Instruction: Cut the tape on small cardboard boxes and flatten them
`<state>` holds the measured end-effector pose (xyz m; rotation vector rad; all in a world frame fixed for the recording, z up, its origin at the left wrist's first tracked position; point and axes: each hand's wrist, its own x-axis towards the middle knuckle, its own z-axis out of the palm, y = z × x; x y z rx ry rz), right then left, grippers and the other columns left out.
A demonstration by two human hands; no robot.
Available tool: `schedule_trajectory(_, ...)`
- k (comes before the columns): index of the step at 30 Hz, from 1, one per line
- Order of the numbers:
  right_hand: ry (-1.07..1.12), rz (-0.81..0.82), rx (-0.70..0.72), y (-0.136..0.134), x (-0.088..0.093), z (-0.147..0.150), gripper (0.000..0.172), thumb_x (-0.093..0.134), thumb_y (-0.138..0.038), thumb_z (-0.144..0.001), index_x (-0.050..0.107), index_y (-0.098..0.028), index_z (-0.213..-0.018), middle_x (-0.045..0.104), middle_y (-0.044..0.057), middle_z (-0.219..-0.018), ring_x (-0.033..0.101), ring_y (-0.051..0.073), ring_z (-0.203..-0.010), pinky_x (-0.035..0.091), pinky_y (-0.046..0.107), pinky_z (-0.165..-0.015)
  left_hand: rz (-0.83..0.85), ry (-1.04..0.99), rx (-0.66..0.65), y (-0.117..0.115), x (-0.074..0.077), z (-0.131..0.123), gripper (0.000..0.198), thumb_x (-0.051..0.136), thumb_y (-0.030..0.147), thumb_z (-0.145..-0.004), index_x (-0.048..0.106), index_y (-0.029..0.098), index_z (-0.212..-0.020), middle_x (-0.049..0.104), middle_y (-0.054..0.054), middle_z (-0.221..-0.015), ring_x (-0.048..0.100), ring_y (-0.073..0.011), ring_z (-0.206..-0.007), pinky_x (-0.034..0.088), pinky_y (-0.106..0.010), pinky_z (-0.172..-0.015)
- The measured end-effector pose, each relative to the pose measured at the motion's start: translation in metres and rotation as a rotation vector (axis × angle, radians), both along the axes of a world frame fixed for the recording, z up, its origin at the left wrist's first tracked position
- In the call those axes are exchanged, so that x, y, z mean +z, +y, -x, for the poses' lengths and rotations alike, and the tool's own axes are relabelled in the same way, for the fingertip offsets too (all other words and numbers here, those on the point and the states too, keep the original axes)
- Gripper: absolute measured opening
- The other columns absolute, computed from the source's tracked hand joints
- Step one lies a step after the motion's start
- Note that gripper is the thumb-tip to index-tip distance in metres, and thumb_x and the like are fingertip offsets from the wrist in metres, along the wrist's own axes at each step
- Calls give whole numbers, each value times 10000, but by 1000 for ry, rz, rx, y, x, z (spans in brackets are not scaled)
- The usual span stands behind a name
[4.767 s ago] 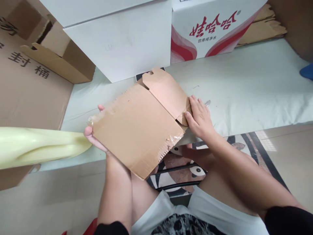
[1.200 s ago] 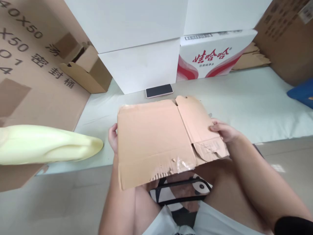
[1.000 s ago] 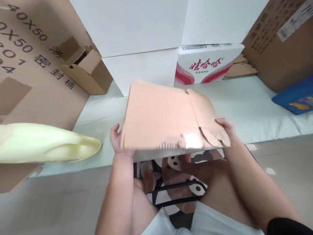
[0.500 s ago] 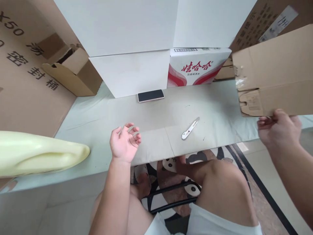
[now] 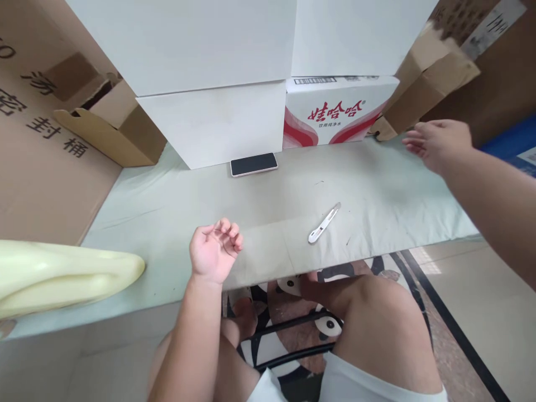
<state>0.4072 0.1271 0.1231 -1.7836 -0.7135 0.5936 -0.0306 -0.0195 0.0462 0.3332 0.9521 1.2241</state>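
My left hand (image 5: pixel 215 250) rests palm up on the pale cloth-covered table (image 5: pixel 176 201), fingers loosely curled, holding nothing. My right hand (image 5: pixel 438 142) is stretched out to the far right with its fingers spread and nothing in it. Just beyond it a flattened brown cardboard box (image 5: pixel 422 89) leans, blurred, against the stacked boxes at the back right. A small white utility knife (image 5: pixel 323 223) lies on the cloth between the two hands, touched by neither.
A phone (image 5: pixel 253 164) lies face up against white boxes (image 5: pixel 218 120). A red-and-white printed carton (image 5: pixel 335 111) stands beside them. Brown cartons (image 5: pixel 104 125) fill the left. A pale yellow plastic object (image 5: pixel 62 273) juts in at left. A blue item (image 5: pixel 515 145) lies far right.
The flattened cardboard box went from both hands to my right hand alone, swung to the right, and has left that hand at the back right. My left hand dropped onto the cloth.
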Motion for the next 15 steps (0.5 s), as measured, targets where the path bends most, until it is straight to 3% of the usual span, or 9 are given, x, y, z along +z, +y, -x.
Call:
schedule_trajectory(7, 34, 161, 153, -51, -23, 25, 129, 586, -102, -944, 533, -191, -866, 651, 22, -749, 665, 93, -616, 521, 274, -721, -58, -20, 39, -11, 8, 17, 214, 546, 371, -694, 415, 206, -661, 467, 11, -635, 514, -118, -481, 460, -226, -466)
schedule_trajectory(12, -7, 214, 241, -62, -9, 34, 99, 621, -134, -929, 562, -203, -889, 684, 33, -783, 678, 119, -627, 495, 291, -696, -76, -36, 56, -16, 13, 19, 224, 541, 394, -688, 443, 200, -632, 471, 13, -625, 506, -113, -474, 437, -219, -461)
schedule_trajectory(15, -56, 217, 218, -63, 0, 31, 100, 622, -143, -926, 563, -210, -881, 673, 17, -757, 668, 113, -619, 495, 293, -704, -93, -3, 94, -17, 11, 20, 232, 545, 410, -681, 453, 204, -626, 475, 16, -613, 512, -113, -474, 434, -214, -462)
